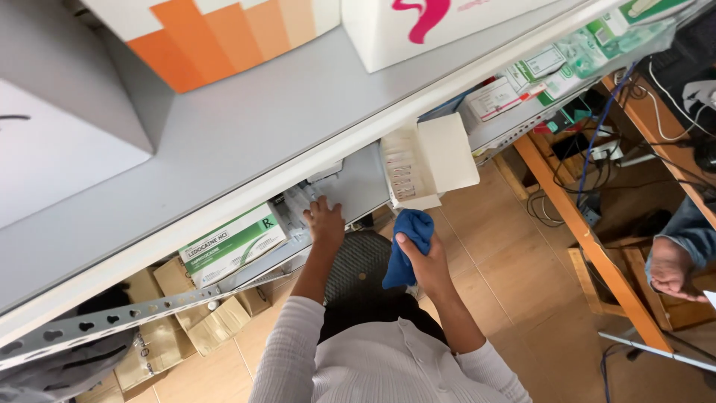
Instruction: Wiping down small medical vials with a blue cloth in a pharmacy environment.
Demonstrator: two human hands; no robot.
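Observation:
I look down past a grey metal shelf (246,134). My left hand (324,222) reaches under it and touches a pale box (302,201) on the lower shelf, next to a green-and-white medicine box (231,242). My right hand (426,265) is shut on a blue cloth (409,246), held just below a white carton (429,160) that sticks out over the lower shelf's edge. A bare grey patch of lower shelf (362,183) lies between my hands.
Large boxes with orange and pink print stand on the top shelf. Cardboard boxes (179,313) sit on the tiled floor at left. More small medicine boxes (522,82) line the shelf at right. A wooden desk (589,239) with cables and another person's hand (671,269) are at right.

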